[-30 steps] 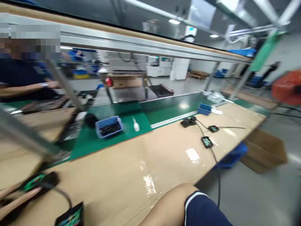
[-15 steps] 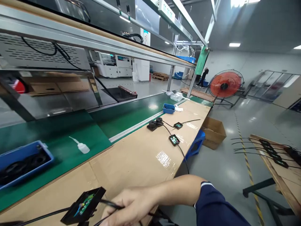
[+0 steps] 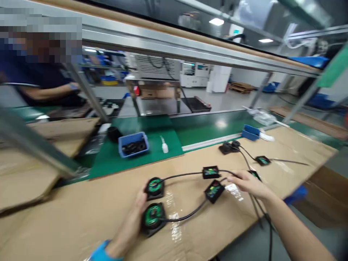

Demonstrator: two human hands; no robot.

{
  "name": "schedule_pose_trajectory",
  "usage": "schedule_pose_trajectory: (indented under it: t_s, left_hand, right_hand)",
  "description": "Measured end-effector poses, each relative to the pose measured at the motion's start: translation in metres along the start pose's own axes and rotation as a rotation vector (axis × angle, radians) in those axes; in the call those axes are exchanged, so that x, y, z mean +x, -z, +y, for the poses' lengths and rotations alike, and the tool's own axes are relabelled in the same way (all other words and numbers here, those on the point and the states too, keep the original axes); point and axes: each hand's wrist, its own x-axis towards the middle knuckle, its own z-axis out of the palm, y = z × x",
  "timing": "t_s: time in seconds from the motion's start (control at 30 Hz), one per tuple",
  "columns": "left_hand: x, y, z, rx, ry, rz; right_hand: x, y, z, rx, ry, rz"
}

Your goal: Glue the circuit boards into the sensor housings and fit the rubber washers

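On bench (image 3: 81, 210), modules (image 3: 154, 187) at left hand (image 3: 135, 217); cables (image 3: 185, 175) in right hand (image 3: 248, 185)

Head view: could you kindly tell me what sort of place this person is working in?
Most likely an electronics assembly line in a factory: a green conveyor belt runs beside the cardboard-covered bench, cabled modules with green circuit boards lie on it, and a blue bin holds black parts.

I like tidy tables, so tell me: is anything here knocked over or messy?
Only the small white bottle stands out: it lies on its side on the green mat, right of the blue bin. No spill shows. The black cables curve loosely over the cardboard, but nothing looks broken.
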Motion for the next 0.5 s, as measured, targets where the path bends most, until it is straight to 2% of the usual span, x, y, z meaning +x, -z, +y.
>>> schedule_pose_trajectory:
  t_s: [0.07, 0.17, 0.27, 0.4, 0.5]
  left_hand:
    - [-0.007, -0.005, -0.002, 0.045, -0.029, 0.046]
    - [0.011, -0.003, 0.010, 0.182, -0.096, 0.107]
    - [0.056, 0.032, 0.036, 0.396, -0.198, 0.149]
    - [0.131, 0.096, 0.069, 0.751, -0.280, 0.177]
    - [0.183, 0.117, 0.081, 0.976, -0.304, 0.069]
  right_hand:
    - [0.006, 0.017, 0.015, -0.138, 0.029, 0.081]
    - [0.020, 0.030, 0.034, -0.302, 0.064, 0.263]
    - [0.035, 0.025, 0.032, -0.476, 0.136, 0.354]
    - [0.066, -0.003, -0.002, -0.481, 0.275, 0.230]
    - [0.103, -0.032, -0.027, -0.438, 0.339, 0.134]
